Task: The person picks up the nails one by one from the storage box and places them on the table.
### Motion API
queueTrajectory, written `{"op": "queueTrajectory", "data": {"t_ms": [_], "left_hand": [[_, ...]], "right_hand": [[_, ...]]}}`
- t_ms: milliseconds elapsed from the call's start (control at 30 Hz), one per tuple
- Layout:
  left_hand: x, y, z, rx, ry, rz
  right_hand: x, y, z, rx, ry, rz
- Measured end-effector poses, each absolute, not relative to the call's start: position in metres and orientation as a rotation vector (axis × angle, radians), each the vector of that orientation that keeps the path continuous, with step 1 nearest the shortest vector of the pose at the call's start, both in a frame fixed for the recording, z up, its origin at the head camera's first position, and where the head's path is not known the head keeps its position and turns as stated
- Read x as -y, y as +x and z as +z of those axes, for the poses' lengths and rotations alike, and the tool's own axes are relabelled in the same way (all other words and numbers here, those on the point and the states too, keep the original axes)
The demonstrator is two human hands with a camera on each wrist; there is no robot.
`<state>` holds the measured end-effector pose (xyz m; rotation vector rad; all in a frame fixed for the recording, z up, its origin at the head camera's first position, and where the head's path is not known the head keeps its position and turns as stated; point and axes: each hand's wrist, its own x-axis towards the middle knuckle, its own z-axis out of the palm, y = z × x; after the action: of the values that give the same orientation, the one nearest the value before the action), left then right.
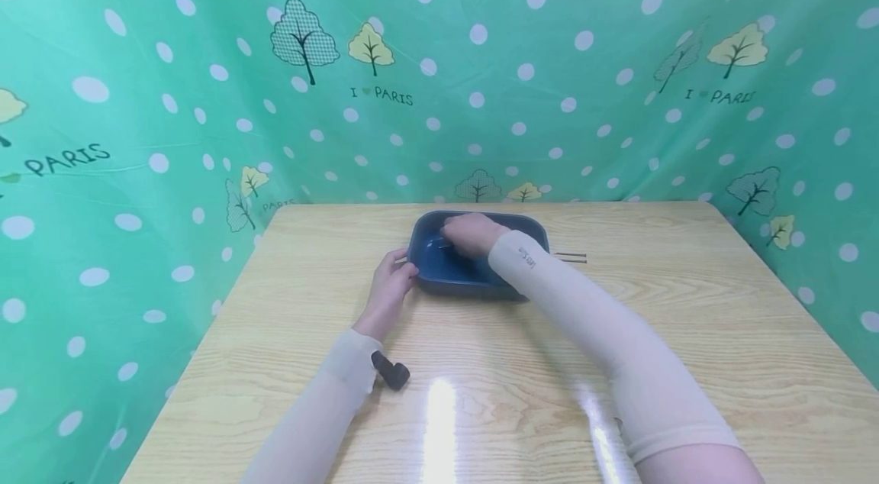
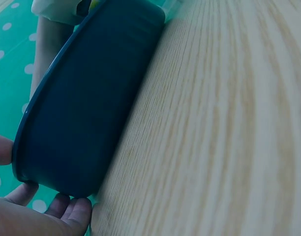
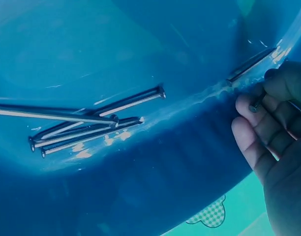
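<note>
A dark blue rectangular basin [image 1: 474, 290] with rounded corners sits on the table. My left hand [image 1: 393, 284] holds its left end, thumb at the rim and fingers against the outer wall, as the left wrist view shows. My right hand [image 1: 472, 233] reaches down inside the basin. In the right wrist view its thumb and fingers pinch a metal nail [image 3: 257, 103], most of which the fingers hide. Several loose nails [image 3: 86, 128] lie crossed on the basin floor, and another nail [image 3: 251, 66] lies close to the pinching fingers.
Two thin nails [image 1: 570, 257] show just right of the basin, over the wood-grain table [image 1: 659, 301]. A green dotted curtain [image 1: 481, 117] with tree prints hangs behind and at both sides. A black strap piece [image 1: 390, 371] sticks out from the left wrist.
</note>
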<state>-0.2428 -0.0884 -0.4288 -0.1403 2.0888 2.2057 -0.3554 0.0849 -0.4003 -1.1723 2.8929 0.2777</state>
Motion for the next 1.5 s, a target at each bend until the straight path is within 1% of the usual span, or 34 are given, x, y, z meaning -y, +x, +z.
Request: {"op": "queueTrajectory", "data": {"t_ms": [333, 700, 933, 1500], "left_hand": [[0.086, -0.243, -0.428, -2.098, -0.161, 2.23], [0.085, -0.244, -0.429, -2.084, -0.158, 2.256], [0.086, -0.244, -0.431, -2.09, -0.144, 2.255], [0.085, -0.242, -0.43, -2.087, -0.139, 2.254]], "right_hand": [[-0.092, -0.353, -0.388, -2.88, -1.125, 0.293], [-0.115, -0.346, -0.362, -2.881, -0.982, 0.116], [-0.133, -0.345, -0.352, -2.905, -1.033, 0.141], [-0.176, -0.327, -0.337, -3.013, -1.112, 0.028]]}}
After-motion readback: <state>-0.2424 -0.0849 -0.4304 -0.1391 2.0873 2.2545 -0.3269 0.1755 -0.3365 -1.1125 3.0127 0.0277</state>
